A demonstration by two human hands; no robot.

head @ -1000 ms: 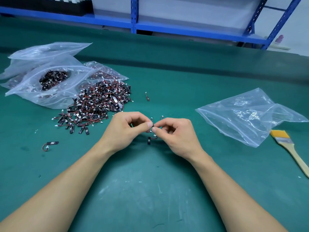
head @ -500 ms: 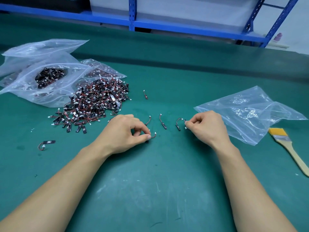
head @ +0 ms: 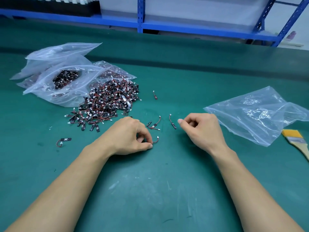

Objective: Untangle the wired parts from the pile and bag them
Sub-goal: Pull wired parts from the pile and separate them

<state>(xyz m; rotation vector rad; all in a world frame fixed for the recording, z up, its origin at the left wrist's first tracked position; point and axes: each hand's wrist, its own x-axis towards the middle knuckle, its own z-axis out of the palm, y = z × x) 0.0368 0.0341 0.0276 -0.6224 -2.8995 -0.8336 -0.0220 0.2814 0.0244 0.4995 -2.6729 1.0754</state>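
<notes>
- Wired parts (head: 107,101) lie heaped and tangled on the green mat (head: 167,190), left of centre and just beyond my left hand (head: 128,136).
- That left hand rests on the mat, thumb and forefinger pinched on the end of a single part (head: 155,140). Its red wire curls out to the right and ends in a white plug.
- My right hand (head: 200,129) has its fingers curled into the palm and the thumb pointing left. I can see nothing held in it.
- Between the hands lie loose parts: a small cluster (head: 154,125) just past the left knuckles and a lone piece (head: 173,123) just left of the right thumb, not touching it.
- Two strays sit farther out: a far stray (head: 155,95) to the right of the heap and a left stray (head: 64,140) beside my left forearm.
- An open bag (head: 50,91) touches the heap's far-left side and holds more parts, with other bags behind it.
- An empty bag (head: 255,113) lies crumpled just right of my right hand.
- A brush (head: 296,143) lies just beside that bag's near corner.
- A blue rack (head: 184,29) runs along the far edge.
</notes>
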